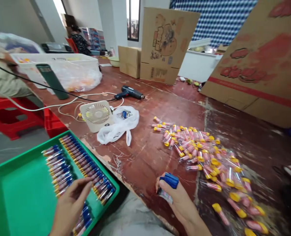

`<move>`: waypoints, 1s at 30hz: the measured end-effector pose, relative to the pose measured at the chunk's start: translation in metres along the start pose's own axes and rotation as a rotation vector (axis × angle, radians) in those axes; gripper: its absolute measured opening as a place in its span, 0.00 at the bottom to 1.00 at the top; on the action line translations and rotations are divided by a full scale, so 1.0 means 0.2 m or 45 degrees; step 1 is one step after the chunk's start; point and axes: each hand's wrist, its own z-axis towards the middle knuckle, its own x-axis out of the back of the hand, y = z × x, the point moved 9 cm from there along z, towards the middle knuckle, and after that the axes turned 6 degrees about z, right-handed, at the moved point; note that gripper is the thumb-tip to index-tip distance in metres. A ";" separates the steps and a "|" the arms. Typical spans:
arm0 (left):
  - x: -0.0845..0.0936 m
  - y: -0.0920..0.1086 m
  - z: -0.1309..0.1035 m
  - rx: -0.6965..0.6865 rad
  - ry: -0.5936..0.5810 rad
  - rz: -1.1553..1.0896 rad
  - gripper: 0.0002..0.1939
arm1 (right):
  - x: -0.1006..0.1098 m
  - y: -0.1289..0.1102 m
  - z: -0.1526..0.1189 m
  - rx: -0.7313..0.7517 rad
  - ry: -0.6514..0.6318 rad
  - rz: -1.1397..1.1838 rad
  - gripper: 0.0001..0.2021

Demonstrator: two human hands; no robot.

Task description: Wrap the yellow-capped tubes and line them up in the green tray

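My left hand (71,203) hovers over the green tray (19,193), its fingers curved and apart with nothing visible between them. Beneath and beside it lie two rows of small tubes in printed blue wrappers (59,167), yellow ends toward the left. In my right hand (179,200), above the table's near edge, a small stack of blue and clear printed wrappers (169,180) is pinched under the thumb; its exact make is hard to tell. To the right of that hand spreads a heap of clear tubes with yellow caps and pink contents (192,144).
A white plastic bag (122,123) with a blue item inside rests by a small fan (97,114). Behind them lies a heat gun (129,92) with its cord. Cardboard boxes (167,46), a green bottle (52,82) and a white crate (59,60) stand farther back. Someone sits (80,41) far away.
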 end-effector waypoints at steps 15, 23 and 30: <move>-1.03 1.00 -0.48 -0.157 -1.214 -0.447 0.15 | 0.17 -0.20 -0.09 0.113 0.003 0.131 0.14; -1.15 1.17 -0.61 -0.298 -1.441 -0.365 0.14 | 0.27 -0.31 -0.13 0.159 -0.121 0.147 0.14; -1.22 1.23 -0.65 -0.195 -1.534 -0.519 0.13 | 0.44 -0.35 -0.15 0.269 0.099 0.302 0.17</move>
